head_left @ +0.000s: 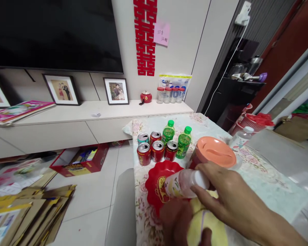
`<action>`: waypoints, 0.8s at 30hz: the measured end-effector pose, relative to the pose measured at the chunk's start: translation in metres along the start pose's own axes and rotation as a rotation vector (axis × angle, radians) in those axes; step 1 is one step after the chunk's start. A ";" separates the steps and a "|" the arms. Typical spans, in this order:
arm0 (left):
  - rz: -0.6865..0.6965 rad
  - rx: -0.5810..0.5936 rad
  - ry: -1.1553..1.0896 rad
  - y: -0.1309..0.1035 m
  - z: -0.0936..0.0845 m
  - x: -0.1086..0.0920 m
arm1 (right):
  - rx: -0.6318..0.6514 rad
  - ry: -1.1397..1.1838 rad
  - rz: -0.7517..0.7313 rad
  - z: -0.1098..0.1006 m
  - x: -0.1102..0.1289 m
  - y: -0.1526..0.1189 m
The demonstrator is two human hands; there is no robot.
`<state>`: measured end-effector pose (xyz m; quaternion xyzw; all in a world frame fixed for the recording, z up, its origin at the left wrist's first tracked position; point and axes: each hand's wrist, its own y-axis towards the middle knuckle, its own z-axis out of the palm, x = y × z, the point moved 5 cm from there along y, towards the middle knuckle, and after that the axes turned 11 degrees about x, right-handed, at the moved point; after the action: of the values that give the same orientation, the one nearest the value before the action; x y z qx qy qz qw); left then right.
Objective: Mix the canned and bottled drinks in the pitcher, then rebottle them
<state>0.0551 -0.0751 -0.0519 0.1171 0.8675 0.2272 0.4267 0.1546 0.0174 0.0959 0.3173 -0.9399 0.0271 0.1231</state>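
My right hand (pixel 222 191) grips a small clear plastic bottle (pixel 179 182) by its white-capped end, thumb and fingers closed around it. The bottle is tilted to the left, over a red scalloped plate (pixel 152 186) with a gold print. Its lower part carries a colourful label. My left hand (pixel 177 218), blurred by motion, is just below the bottle; whether it touches it is unclear. Beneath my hands lies a pale yellow rounded thing (pixel 218 230) with a purple line, of a kind I cannot make out.
Behind the plate stand several opened drink cans (pixel 157 152) and two green bottles (pixel 183 143). An orange lidded container (pixel 215 152) sits to the right, with another white-capped bottle (pixel 241 138) beyond. Flattened cardboard (pixel 38 212) and a red box (pixel 84 164) lie on the floor.
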 end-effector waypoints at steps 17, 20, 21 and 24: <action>-0.417 0.047 -0.116 0.081 -0.018 0.064 | 0.041 -0.311 0.171 0.054 0.034 0.053; -0.340 -0.068 -0.109 0.076 -0.017 0.062 | -0.081 -0.281 0.077 0.059 0.032 0.054; -0.295 -0.110 -0.099 0.074 -0.016 0.061 | -0.088 -0.260 0.036 0.060 0.030 0.055; -0.214 -0.123 -0.104 0.071 -0.010 0.062 | -0.022 -0.208 -0.106 0.059 0.024 0.058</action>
<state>0.0097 0.0084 -0.0543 0.0093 0.8361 0.2270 0.4993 0.0889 0.0420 0.0458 0.3661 -0.9298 -0.0227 0.0296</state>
